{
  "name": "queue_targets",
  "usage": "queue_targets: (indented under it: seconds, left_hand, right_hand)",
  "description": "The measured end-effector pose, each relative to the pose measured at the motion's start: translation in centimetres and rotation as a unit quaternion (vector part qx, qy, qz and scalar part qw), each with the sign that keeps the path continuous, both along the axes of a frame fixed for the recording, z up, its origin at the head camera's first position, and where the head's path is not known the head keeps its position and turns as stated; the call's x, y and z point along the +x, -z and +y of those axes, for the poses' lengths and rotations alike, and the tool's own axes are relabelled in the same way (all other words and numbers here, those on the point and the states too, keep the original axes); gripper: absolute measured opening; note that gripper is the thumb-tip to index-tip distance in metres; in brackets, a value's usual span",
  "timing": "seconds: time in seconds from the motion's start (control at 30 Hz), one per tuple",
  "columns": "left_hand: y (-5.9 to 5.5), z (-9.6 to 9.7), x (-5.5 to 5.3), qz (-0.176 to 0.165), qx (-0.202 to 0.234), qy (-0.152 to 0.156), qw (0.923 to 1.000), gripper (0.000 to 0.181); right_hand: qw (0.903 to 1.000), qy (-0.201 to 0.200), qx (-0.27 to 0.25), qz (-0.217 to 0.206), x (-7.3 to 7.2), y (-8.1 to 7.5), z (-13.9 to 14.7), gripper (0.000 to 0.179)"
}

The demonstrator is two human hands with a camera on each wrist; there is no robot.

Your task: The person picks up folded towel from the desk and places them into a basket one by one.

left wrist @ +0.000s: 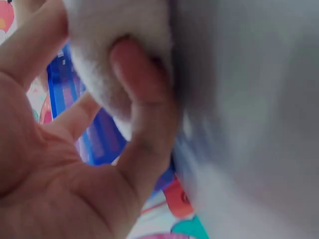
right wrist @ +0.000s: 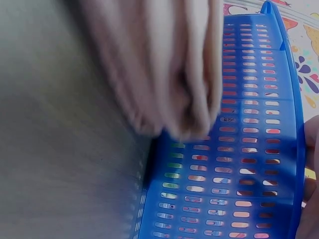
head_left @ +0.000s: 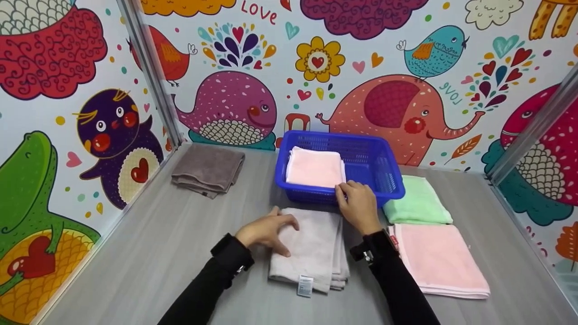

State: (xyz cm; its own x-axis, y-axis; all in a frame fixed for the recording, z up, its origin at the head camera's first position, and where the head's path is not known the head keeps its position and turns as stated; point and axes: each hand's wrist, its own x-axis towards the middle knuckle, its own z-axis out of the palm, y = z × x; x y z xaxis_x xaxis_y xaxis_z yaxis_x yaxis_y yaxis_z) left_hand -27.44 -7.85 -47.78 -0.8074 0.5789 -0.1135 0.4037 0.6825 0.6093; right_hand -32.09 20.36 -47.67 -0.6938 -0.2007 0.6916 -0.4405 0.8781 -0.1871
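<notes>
"Where's the light grey towel [head_left: 311, 250]?"

"Folded on the worktop [head_left: 144, 262], in front of the blue basket [head_left: 309, 195], with a white label [head_left: 305, 286] at its near edge."

"And the hands?"

"Well, the left hand [head_left: 266, 230] is at that towel's left side. Thumb and fingers are spread apart, touching the cloth; the thumb presses into it in the left wrist view."

"The right hand [head_left: 360, 205]?"

"Its fingers are bent over the basket's front rim, by the right corner of the small pink towel [head_left: 316, 168]. I can't tell whether they're clamped on the rim, the cloth or neither."

"So that pink one's in the basket?"

"Yes, folded in the left part."

"What else is around?"

"A brown-grey towel [head_left: 208, 169] lies folded at the back left, apart from the basket. To the right there's a green towel [head_left: 417, 201] just beside the basket, and nearer, a large pink towel [head_left: 445, 257]."

"And behind it all?"

"A wall [head_left: 275, 49] printed with cartoon animals."
</notes>
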Motion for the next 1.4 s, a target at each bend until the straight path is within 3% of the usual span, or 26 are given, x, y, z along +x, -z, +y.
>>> queue_targets:
  seconds: [0.23,0.37,0.47,0.53,0.6,0.7,0.77,0.8,0.87,1.0,1.23,1.4]
  left_hand:
    - [0.3,0.4,0.4,0.003,0.021,0.008,0.9997,0.063]
    - [0.1,0.0,0.7,-0.03,0.021,0.017,0.9992,0.062]
    - [0.1,-0.3,0.7,-0.067,0.019,0.028,0.9972,0.062]
    - [0.1,-0.5,0.7,-0.087,0.022,0.03,0.9955,0.063]
    - [0.2,-0.5,0.6,-0.082,0.019,0.03,0.996,0.063]
    - [0.4,-0.5,0.5,-0.066,0.024,0.033,0.997,0.064]
    - [0.5,-0.3,0.4,-0.051,0.027,0.04,0.9976,0.065]
    - [0.6,-0.3,0.4,-0.043,0.027,0.044,0.9977,0.065]
    - [0.7,-0.1,0.4,-0.028,0.03,0.051,0.9978,0.065]
    - [1.0,0.0,0.3,-0.016,0.043,0.056,0.9974,0.063]
    - [1.3,0.4,0.4,-0.005,0.049,0.078,0.9957,0.062]
    - [0.7,0.4,0.6,-0.009,0.038,0.087,0.9954,0.063]
  right_hand:
    - [0.999,-0.029,-0.03,-0.016,0.5,-0.3,0.2,0.016]
    - [0.9978,-0.052,-0.041,0.005,2.3,-0.9,0.8,0.025]
    - [0.9984,-0.052,-0.023,0.004,4.6,-1.1,1.1,0.03]
    - [0.9977,-0.049,-0.009,-0.046,6.3,-0.9,1.2,0.028]
    - [0.9879,-0.045,0.005,-0.148,7.9,-0.4,1.2,0.034]
    - [0.9548,-0.037,0.017,-0.294,9.3,0.4,1.0,0.065]
    - [0.9345,-0.056,0.009,-0.351,9.7,1.0,0.7,0.084]
    - [0.9291,-0.073,0.001,-0.363,9.8,1.2,0.5,0.091]
    - [0.9219,-0.114,-0.02,-0.37,9.7,1.5,0.1,0.094]
    - [0.9117,-0.17,-0.041,-0.372,9.5,2.0,-0.3,0.081]
    - [0.9089,-0.184,-0.039,-0.372,9.5,2.2,-0.2,0.075]
    - [0.9096,-0.177,-0.037,-0.374,9.7,2.0,-0.5,0.075]
